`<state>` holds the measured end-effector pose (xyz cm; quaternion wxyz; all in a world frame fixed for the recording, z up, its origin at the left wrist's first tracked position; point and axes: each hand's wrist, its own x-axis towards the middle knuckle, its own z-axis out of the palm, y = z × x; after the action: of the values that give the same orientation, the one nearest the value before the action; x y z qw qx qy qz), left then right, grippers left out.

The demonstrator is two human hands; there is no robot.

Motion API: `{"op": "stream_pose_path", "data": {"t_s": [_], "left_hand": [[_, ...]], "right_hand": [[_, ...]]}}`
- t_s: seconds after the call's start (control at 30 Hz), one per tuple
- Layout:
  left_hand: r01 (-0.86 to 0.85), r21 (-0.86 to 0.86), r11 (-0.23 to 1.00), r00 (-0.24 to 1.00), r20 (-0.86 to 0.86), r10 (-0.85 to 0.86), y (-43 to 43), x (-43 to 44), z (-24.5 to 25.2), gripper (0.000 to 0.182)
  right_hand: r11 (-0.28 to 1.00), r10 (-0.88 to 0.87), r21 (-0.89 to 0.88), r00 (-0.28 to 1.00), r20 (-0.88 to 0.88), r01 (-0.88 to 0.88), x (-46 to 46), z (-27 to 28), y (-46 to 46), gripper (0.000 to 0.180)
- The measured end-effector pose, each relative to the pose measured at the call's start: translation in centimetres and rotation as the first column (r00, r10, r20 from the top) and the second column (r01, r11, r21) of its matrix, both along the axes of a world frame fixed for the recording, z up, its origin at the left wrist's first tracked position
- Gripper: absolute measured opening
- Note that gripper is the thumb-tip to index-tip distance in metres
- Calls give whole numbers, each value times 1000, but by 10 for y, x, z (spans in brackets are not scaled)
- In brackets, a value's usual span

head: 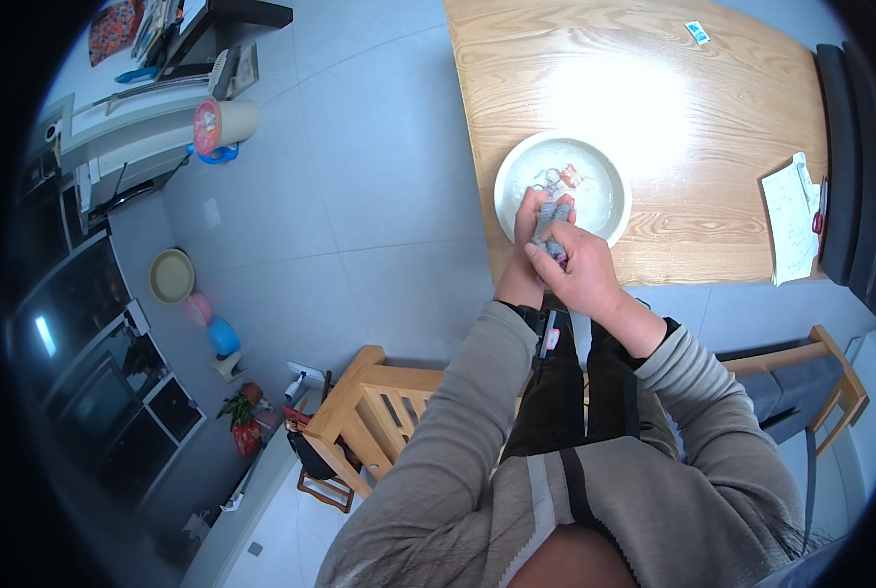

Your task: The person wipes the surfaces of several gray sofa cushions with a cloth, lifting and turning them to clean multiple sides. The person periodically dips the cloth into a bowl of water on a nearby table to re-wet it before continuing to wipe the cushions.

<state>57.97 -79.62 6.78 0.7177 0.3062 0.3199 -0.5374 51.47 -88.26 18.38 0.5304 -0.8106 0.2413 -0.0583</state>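
A white round basin (505,176) stands near the left edge of the wooden table, with what looks like water in it. Over its front rim, my left hand (527,235) grips a small bunched grey cloth (554,213), perhaps a sock. My right hand (585,268) closes around the near end of the same cloth, where a bit of purple shows. Inside the basin lie a small orange-pink item (571,176) and some whitish material (552,178); I cannot tell what they are. My fingers hide part of the cloth.
On the wooden table (702,213), papers (789,220) and a red-handled tool (818,222) lie at the right, and a small packet (697,32) at the far side. A wooden chair (379,397) stands at my left. Basins (171,275) and a potted plant (241,411) are farther left.
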Motion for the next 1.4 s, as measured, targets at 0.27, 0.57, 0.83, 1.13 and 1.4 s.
{"op": "stream_pose_path", "data": {"t_s": [0.27,0.57,0.83,1.13,1.4], "left_hand": [[-188,-234,954,982,-48,182,-3,-20,-16,38],[49,391,919,952,260,-162,-21,-21,8,49],[61,569,820,853,396,-339,8,-5,-4,72],[177,421,889,961,119,-248,-7,-7,-3,80],[-5,-127,992,1000,-9,4,-5,17,-8,52]], "right_hand": [[992,-127,15,990,-55,128,13,-31,-2,27],[984,-114,-176,850,-515,25,13,-114,-54,47],[912,-104,-396,872,-479,-108,-13,-151,-38,45],[988,-153,-13,971,-185,154,5,-156,-3,41],[999,-14,49,999,43,12,1,-1,4,25]]}}
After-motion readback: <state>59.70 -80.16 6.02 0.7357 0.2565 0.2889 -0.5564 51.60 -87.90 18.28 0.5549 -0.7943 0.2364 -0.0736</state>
